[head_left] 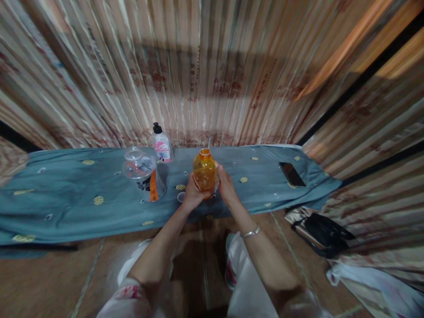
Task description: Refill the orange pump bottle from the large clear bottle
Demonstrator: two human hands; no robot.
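Note:
An orange see-through bottle (204, 172), its neck uncapped, stands upright in my left hand (192, 193), whose fingers wrap round its lower part. My right hand (226, 184) is closed at the bottle's right side. Something pale shows between its fingers and the bottle, too blurred to name. Just left of the bottle lies a small clear round cap (181, 197). Farther left are a clear plastic container (141, 176) with a domed top and an orange-and-black label, and a white-and-pink bottle (162, 148) with a black top.
A teal patterned cloth (109, 179) covers the long table. To the right lies a black phone (292, 174). A striped curtain-like wall (198, 79) rises behind the table. Below on the right are a black bag (323, 234) and a white bag (374, 282) on the floor.

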